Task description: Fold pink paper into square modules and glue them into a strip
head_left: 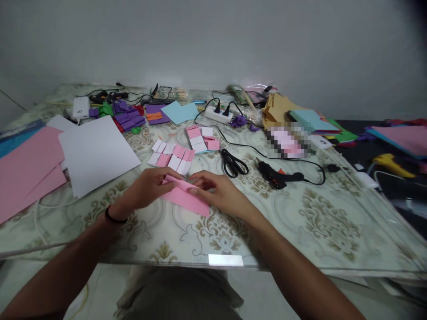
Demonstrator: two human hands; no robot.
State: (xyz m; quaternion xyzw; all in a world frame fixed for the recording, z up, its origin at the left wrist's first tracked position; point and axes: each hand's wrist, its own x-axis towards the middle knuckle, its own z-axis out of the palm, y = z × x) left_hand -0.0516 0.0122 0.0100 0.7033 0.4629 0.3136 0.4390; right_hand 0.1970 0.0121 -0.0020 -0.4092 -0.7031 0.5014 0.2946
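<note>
A pink sheet of paper (187, 201) with a fold along its far edge lies low over the table between my hands. My left hand (150, 186) pinches the folded edge at its left end. The right end of the same fold is between the thumb and fingers of my right hand (220, 191). Just beyond the sheet sit several small folded pink and white papers (178, 158), and another cluster of pink and white folded pieces (200, 140) is behind them. Black scissors (233, 163) rest to the right of these, nearest my right hand.
A black glue gun (275, 174) with its cord lies right of the scissors. White sheets (100, 155) and pink sheets (30, 169) spread over the left side. Purple folded papers (128, 118), a white power strip (218, 114) and brown paper pieces (280, 109) line the back.
</note>
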